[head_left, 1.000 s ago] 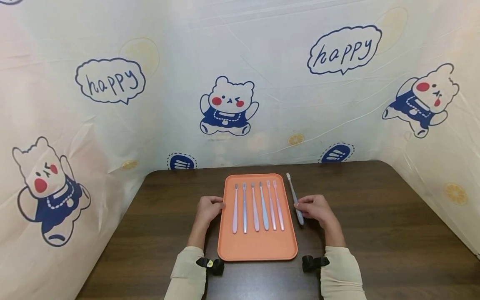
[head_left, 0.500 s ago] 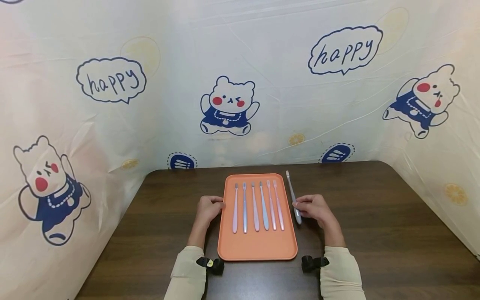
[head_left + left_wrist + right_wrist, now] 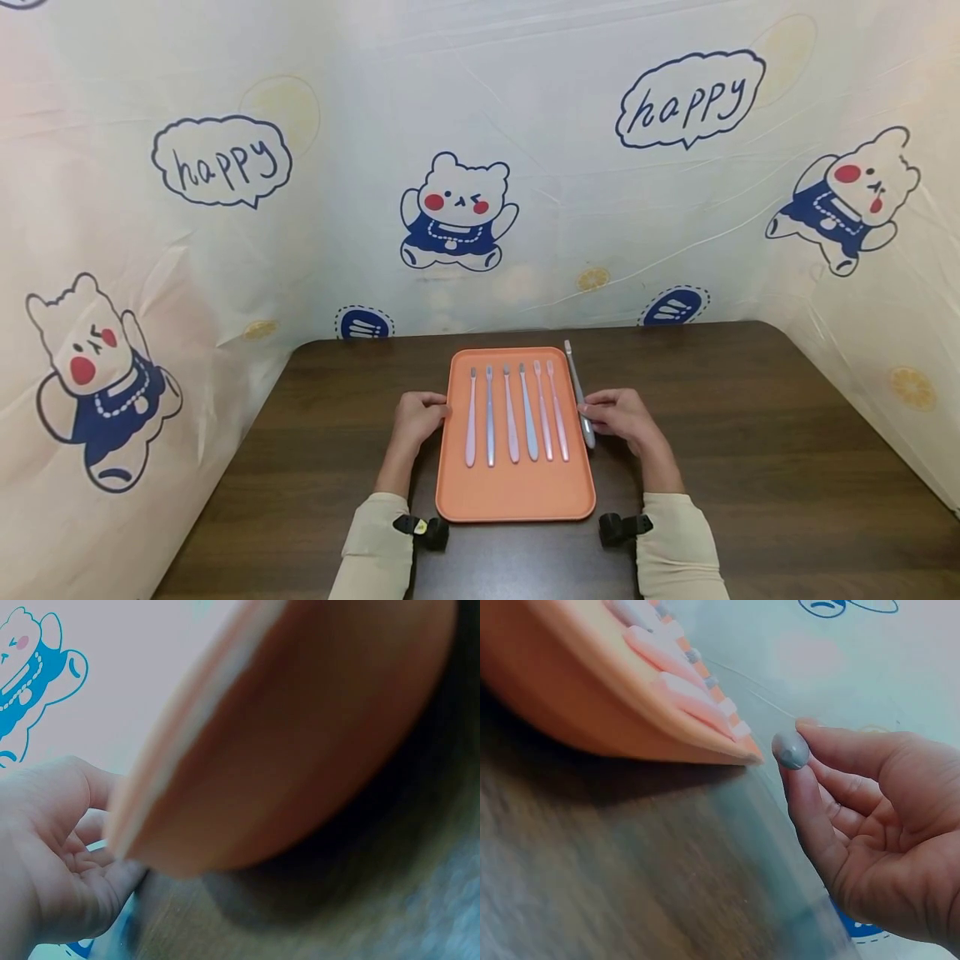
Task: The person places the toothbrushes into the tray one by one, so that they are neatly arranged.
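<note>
A grey toothbrush [image 3: 580,408] is pinched between the thumb and fingertips of my right hand [image 3: 621,417], just off the tray's right edge. The rounded end of its handle [image 3: 790,750] points at the right wrist camera. Several pink and blue toothbrushes [image 3: 512,417] lie side by side, heads away from me, on the orange tray [image 3: 513,496]. My left hand [image 3: 416,418] holds the tray's left rim; in the left wrist view its thumb and fingers [image 3: 97,799] meet the rim, and the contact is partly hidden.
The dark wooden table [image 3: 750,433] extends on both sides of the tray. Behind it hangs a pale curtain [image 3: 562,208] printed with bears and the word happy, which also closes in the left and right sides.
My right hand has moved left with the grey toothbrush, bringing it close against the tray's right edge. The left hand, tray and the toothbrushes on it have stayed put.
</note>
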### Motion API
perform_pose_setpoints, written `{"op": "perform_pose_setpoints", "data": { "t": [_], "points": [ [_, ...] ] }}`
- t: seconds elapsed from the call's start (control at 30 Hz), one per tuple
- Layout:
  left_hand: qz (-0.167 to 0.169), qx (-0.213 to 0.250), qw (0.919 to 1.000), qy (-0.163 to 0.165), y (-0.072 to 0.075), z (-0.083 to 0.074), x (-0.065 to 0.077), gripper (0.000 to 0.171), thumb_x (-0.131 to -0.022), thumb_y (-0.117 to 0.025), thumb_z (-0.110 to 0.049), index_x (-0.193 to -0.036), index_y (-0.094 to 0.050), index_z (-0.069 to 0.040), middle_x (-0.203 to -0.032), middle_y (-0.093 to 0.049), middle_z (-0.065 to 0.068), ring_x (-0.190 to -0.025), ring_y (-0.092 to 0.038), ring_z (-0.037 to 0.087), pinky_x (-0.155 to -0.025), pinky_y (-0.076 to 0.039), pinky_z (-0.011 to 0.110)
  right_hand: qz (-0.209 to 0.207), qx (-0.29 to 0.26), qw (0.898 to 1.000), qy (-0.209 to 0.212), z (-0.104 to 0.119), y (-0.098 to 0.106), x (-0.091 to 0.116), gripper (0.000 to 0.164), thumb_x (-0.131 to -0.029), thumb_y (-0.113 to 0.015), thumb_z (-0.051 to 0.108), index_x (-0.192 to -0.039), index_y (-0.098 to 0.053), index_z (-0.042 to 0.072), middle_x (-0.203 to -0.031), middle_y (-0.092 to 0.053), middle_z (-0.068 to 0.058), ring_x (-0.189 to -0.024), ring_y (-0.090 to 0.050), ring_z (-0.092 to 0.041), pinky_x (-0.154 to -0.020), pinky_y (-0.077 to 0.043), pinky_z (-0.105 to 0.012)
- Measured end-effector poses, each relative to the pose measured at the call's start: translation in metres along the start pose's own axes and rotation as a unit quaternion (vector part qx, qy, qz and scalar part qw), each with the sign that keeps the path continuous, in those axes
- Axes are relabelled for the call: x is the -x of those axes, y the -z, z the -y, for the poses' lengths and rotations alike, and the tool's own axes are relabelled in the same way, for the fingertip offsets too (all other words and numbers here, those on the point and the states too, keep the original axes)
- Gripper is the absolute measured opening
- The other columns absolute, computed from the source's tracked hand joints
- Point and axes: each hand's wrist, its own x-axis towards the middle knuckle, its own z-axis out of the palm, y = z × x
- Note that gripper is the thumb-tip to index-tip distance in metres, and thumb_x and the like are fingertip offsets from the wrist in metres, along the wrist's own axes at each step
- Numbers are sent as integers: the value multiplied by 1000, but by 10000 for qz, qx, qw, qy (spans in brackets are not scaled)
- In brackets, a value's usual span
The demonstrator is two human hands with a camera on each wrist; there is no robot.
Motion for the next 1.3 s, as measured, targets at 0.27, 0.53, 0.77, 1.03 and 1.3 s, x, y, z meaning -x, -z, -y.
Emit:
{"op": "perform_pose_setpoints", "data": {
  "t": [0.27,0.53,0.77,1.03,1.3],
  "points": [
    [-1,17,10000,-34,0,0,0,21,-86,-71,-10,-104,-78,0,-101,-75,18,-74,-67,13,-65,-55,25,-78,115,9999,34,1,-7,-2,34,-95,-69,12,-121,-65,-10,-107,-70,-16,-80,-64,-10,-71,-59,-25],
    [17,50,9999,-128,0,-1,2,22,-85,-71,-8,-104,-77,3,-101,-76,20,-71,-66,9,-64,-55,23,-73,162,9998,129,-1,-10,-3,32,-95,-69,11,-118,-65,-10,-102,-73,-12,-81,-64,-8,-72,-60,-28],
    [9,-13,10000,-75,0,-2,2,22,-85,-71,-9,-103,-78,1,-100,-76,18,-71,-65,10,-64,-54,24,-73,100,9999,88,1,-12,-3,30,-95,-69,12,-116,-66,-10,-101,-72,-11,-79,-64,-7,-71,-59,-26],
    [19,-55,10000,-27,1,-2,1,22,-85,-71,-9,-104,-78,1,-101,-76,18,-72,-66,10,-65,-55,24,-103,56,9999,108,1,-15,-3,31,-94,-70,11,-115,-67,-11,-97,-72,-9,-74,-64,-6,-67,-58,-23],
    [19,-89,10000,2,0,-1,0,23,-85,-71,-10,-104,-78,0,-103,-75,18,-74,-66,11,-66,-56,24,-155,97,9998,77,4,-18,-2,31,-93,-71,11,-114,-67,-12,-95,-72,-10,-72,-63,-6,-65,-58,-23]
  ]
}}
